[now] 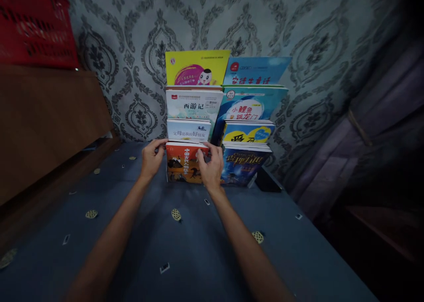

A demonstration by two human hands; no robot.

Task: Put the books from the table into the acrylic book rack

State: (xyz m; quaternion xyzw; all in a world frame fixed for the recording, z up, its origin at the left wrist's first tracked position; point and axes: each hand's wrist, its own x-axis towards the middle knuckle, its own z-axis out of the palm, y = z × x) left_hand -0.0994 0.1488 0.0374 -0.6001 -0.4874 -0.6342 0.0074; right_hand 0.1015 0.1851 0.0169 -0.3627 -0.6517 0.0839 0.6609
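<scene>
An orange-red book (182, 171) stands upright at the front left of a tiered group of books. My left hand (151, 159) is at its upper left corner, fingers bent and fingertips against the edge. My right hand (212, 164) grips the upper right corner, thumb on the front cover and fingers over the top edge. Directly behind stands a pale blue book (188, 130), then a white book (194, 104) and a tall yellow book (198, 68). To the right of my right hand is a dark blue book (243, 165). Whatever supports the books is hidden.
The right column also holds a yellow-and-blue book (248, 133), a teal book (265, 101) and a blue book (258, 70). A black flat object (267, 182) lies beside them. A wooden cabinet (49, 121) with a red basket (36, 28) stands left; a curtain (318, 160) hangs right.
</scene>
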